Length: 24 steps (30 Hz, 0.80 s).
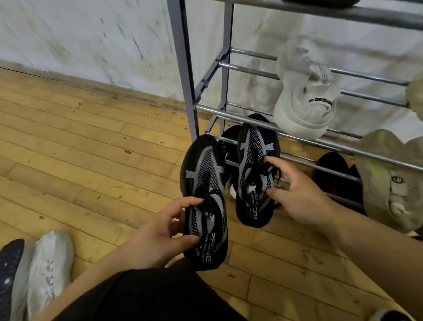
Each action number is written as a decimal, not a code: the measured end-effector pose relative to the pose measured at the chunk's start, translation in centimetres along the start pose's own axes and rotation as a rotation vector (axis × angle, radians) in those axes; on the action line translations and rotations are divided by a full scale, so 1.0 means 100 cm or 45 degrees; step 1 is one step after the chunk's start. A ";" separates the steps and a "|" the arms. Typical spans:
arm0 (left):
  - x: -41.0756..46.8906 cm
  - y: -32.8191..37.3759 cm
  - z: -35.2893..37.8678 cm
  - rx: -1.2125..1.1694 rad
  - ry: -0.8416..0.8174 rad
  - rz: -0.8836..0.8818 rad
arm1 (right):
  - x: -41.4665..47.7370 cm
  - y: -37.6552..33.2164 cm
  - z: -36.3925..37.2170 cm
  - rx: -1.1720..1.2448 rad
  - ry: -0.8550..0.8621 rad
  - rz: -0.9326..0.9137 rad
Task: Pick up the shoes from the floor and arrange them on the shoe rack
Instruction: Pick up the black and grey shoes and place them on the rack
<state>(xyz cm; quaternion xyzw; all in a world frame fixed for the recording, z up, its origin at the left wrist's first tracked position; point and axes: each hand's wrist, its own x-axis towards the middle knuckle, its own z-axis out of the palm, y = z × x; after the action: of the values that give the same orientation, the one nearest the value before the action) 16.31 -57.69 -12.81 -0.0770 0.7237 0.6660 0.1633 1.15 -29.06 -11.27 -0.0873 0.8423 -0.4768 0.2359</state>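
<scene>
Lettering on the white shoe (305, 100), resting on the shoe rack (251, 114) rails above the right hand (297, 194), reads "DESIGN"; print on both black-and-grey shoes is partly covered and not legible. Left hand (158, 233) grips the left black shoe (203, 183) off the floor; right hand pinches the right black shoe (256, 160) at its laces, toe at the lower rails. Olive shoes (389, 183) right of the right hand are cut off by the frame edge.

The shoe rack (251, 116) runs off the top and right edges. A dark shoe (320, 1) on its top rail is cut by the upper edge. The olive shoe (415, 91) is clipped at the right edge and blurred. A navy shoe (9, 270) is cropped at the left. Two black-and-grey sneakers (254, 160) cover most of a black shoe (230, 146) on the bottom rails.
</scene>
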 end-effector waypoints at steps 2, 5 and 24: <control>0.000 0.007 0.003 0.053 -0.043 0.016 | -0.003 -0.002 -0.001 0.006 0.005 0.000; 0.009 0.023 0.008 0.080 -0.031 0.036 | -0.005 -0.004 -0.002 0.008 0.047 0.019; 0.100 0.031 0.013 0.515 0.251 0.037 | 0.034 -0.024 0.004 -0.163 0.302 0.092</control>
<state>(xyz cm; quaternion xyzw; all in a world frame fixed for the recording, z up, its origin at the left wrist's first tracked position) 6.12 -55.06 -13.37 -0.0970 0.8561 0.4987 0.0943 -1.77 -31.89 -10.53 -0.0148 0.8956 -0.4202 0.1455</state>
